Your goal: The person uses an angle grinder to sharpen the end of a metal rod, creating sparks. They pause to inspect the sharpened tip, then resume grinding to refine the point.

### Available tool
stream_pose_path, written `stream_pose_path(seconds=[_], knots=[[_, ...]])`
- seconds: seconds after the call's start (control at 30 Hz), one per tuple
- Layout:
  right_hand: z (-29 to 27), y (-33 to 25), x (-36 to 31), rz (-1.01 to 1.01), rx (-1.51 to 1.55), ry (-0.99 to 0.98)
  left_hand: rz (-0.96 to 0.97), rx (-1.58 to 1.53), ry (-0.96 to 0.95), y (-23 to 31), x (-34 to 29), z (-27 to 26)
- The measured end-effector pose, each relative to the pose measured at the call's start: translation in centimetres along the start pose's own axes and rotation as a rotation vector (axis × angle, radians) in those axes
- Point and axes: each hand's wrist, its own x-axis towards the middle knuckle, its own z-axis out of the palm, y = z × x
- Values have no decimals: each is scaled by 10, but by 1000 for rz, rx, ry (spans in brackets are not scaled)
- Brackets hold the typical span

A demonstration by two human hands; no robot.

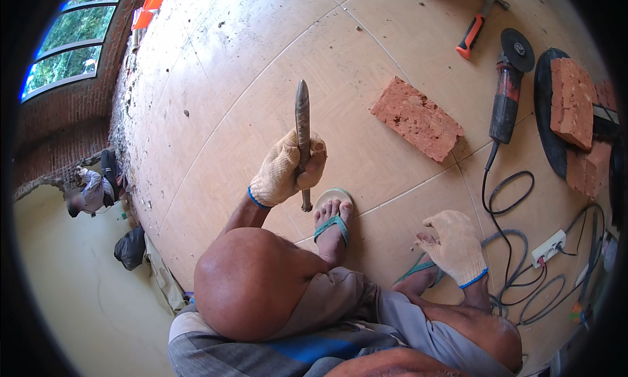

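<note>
My left hand (288, 167), in a cream knit glove with a blue cuff, is closed around a steel chisel (302, 118). The chisel stands lengthwise in the view, its pointed end far from me and its other end showing below my fist. Over by my right knee, my right hand (454, 246) wears a matching glove. Its fingers are loosely bent and apart, and nothing shows in them. A rough red brick (418, 118) lies on the tiled floor, to the right of the chisel and apart from both hands.
A claw hammer (472, 33) and a corded angle grinder (507, 92) lie far right. More bricks (570, 105) rest on a black base (543, 115). Cables run to a white power strip (548, 247). At far left, a person (98, 187) is near a black bag (129, 248).
</note>
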Motion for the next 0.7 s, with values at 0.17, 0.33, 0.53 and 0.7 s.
stream_pose_path(seconds=[0.17,0.33,0.53,0.7], knots=[[0,0,0,17,-10,-11,96,238,137,-2,1,-5],[1,0,0,8,10,5,228,383,264,1,7,-8],[2,1,1,0,-8,4,338,727,323,17,10,-11],[4,2,0,-10,-12,0,432,726,265,23,16,-14]])
